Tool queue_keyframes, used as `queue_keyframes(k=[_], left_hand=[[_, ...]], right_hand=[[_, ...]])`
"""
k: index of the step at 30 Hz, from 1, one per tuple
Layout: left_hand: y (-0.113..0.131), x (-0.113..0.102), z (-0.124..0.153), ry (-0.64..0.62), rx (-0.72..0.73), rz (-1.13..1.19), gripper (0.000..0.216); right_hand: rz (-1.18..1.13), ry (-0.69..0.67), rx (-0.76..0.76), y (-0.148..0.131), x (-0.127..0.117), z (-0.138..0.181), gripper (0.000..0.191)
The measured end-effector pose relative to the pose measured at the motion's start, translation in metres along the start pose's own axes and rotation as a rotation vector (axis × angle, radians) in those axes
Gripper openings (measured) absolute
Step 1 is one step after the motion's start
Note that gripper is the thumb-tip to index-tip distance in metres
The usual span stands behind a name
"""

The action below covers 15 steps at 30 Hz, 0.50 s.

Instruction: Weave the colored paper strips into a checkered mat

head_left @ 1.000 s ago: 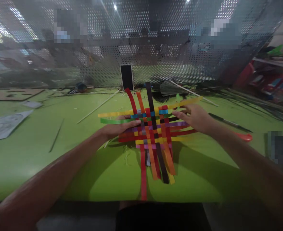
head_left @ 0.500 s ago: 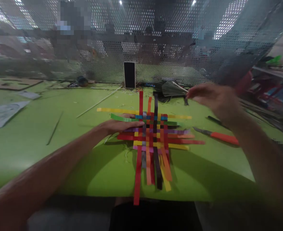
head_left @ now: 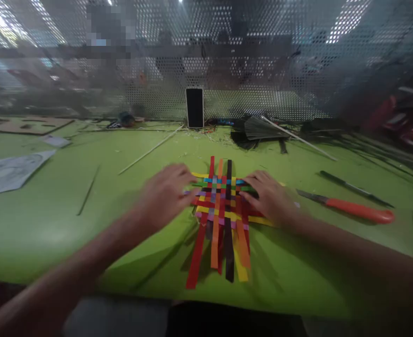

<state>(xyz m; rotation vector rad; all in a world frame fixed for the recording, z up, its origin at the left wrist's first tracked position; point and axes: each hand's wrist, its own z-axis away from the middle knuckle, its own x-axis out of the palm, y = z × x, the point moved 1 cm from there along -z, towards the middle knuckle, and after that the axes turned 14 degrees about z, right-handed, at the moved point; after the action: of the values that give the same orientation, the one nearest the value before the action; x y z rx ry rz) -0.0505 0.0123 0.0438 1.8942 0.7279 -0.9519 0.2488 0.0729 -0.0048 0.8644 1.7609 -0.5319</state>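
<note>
Beyond the hands, a green tabletop (head_left: pixel 111 192) reaches a perforated screen (head_left: pixel 150 79); between them lies a woven mat of coloured strips (head_left: pixel 223 201), its long axis running toward the person, the longer loose ends pointing nearer. The right hand (head_left: pixel 271 196) is half curled, thumb and fingertips parted at its edge; the left hand (head_left: pixel 167 194), opposite, is blurred, so I cannot tell whether it pinches a strip.

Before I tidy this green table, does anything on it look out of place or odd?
Mainly the orange-handled knife: its blade lies uncovered, tip pointing roughly toward the right hand, an awkward spot beside working hands. Small pale scraps also litter the table near the upright phone. Nothing looks clearly damaged.
</note>
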Motion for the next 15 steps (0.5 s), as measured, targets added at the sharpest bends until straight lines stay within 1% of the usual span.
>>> queue_keyframes(k=[2, 4, 6, 9, 12, 15], left_hand=[[0.003, 0.021, -0.008, -0.159, 0.032, -0.037, 0.032], [-0.003, 0.036, -0.015, -0.221, 0.023, -0.067, 0.039], [-0.014, 0.044, -0.016, -0.229, 0.031, -0.073, 0.042], [-0.024, 0.048, -0.013, -0.212, 0.083, -0.064, 0.043], [-0.025, 0.050, -0.011, -0.199, 0.133, -0.037, 0.043], [-0.022, 0.053, -0.011, -0.176, 0.144, 0.023, 0.043]], right_hand=[[-0.005, 0.014, -0.009, -0.002, 0.001, 0.000, 0.031], [-0.017, 0.031, -0.017, -0.002, 0.001, 0.000, 0.032], [-0.030, 0.032, -0.026, -0.002, 0.003, 0.001, 0.033], [-0.045, 0.017, -0.040, -0.001, 0.005, 0.001, 0.032], [-0.040, 0.006, -0.052, -0.001, 0.006, -0.001, 0.032], [-0.043, -0.003, -0.072, 0.000, 0.006, -0.003, 0.033]])
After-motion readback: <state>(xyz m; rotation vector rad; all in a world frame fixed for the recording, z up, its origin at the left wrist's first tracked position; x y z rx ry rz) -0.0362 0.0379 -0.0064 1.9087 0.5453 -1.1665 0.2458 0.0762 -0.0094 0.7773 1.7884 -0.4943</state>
